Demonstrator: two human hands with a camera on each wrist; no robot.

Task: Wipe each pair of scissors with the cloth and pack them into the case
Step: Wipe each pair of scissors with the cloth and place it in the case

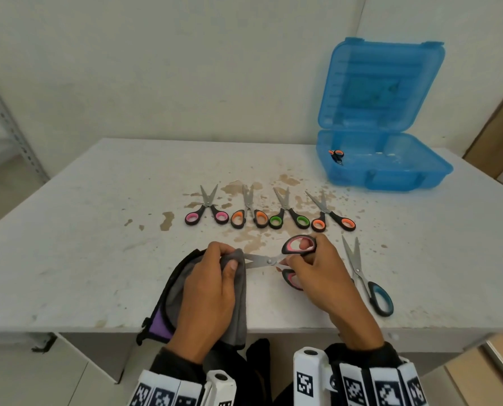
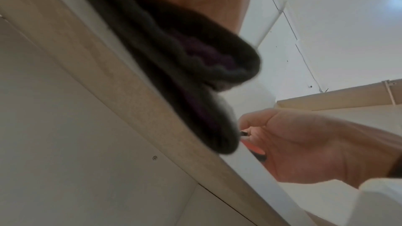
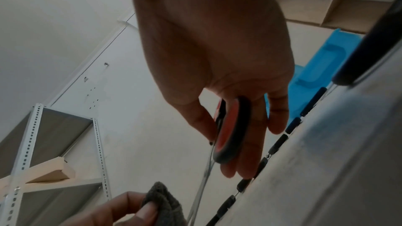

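My right hand [image 1: 311, 265] grips the black-and-pink handles of a pair of scissors [image 1: 273, 260] held above the near table edge, blades apart and pointing left. My left hand [image 1: 215, 276] pinches a grey cloth [image 1: 238, 300] around the blade tips. In the right wrist view the scissors' handle [image 3: 230, 130] sits between my fingers, and the cloth [image 3: 163, 198] shows at the bottom. The open blue case [image 1: 391, 168] stands at the back right with one small pair of scissors [image 1: 336, 155] inside. Several more pairs lie in a row [image 1: 269, 212] mid-table.
A blue-handled pair of scissors [image 1: 367, 279] lies just right of my right hand. The table [image 1: 83, 230] carries brown stains around the row. A metal rack [image 1: 7, 118] stands at the left, and cardboard boxes [image 1: 496, 127] sit beyond the case.
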